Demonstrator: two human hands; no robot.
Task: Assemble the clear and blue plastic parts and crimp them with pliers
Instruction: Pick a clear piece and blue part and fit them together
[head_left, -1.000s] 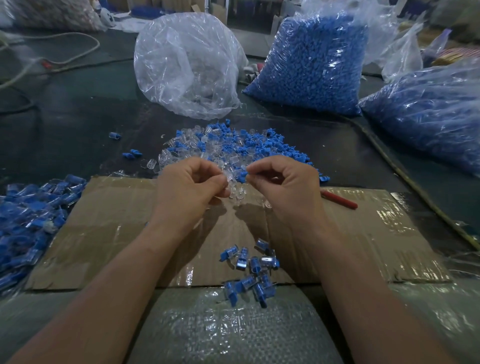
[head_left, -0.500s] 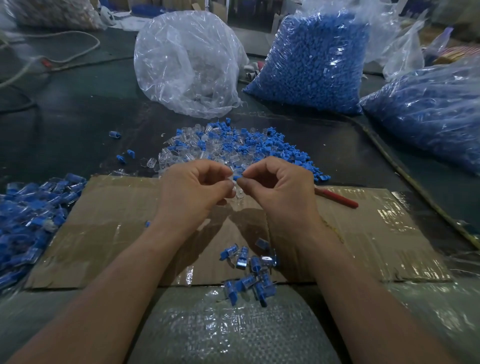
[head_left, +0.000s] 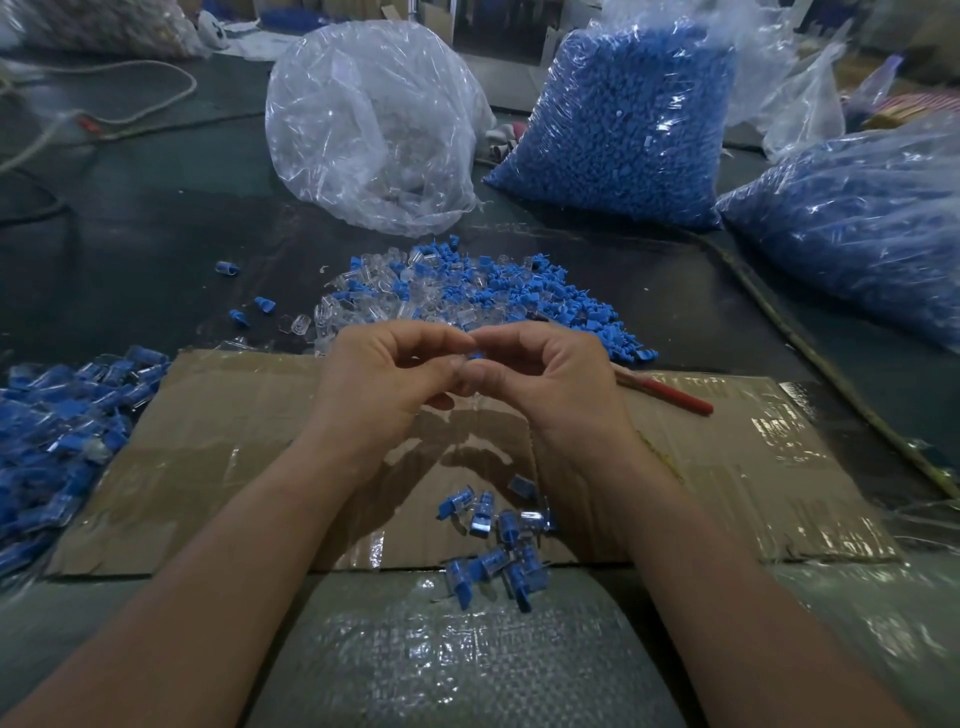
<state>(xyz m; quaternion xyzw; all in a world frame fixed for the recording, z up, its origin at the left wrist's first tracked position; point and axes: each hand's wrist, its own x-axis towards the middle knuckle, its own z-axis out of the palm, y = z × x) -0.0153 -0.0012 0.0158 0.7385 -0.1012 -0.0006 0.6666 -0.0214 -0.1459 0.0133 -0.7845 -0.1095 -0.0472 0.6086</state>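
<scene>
Nearest, dimpled bubble wrap (head_left: 441, 660), and at its far edge a handful of joined pieces (head_left: 493, 540), clear shells with blue plugs, lies on glossy taped cardboard (head_left: 234, 441). Just beyond, left hand (head_left: 384, 384) and right hand (head_left: 545, 379) meet, fingers curled, pinching one small part (head_left: 475, 356) between the fingertips. Only a sliver of blue shows; any clear half is hidden. This looks like fitting, not crimping: the red-handled pliers (head_left: 670, 395) lie untouched to the right. A heap (head_left: 57, 415) at left suggests many are done. Farther out sit a loose pile (head_left: 467, 296) of clear and blue bits and crinkly stuffed bags (head_left: 618, 124), so plenty is left.
</scene>
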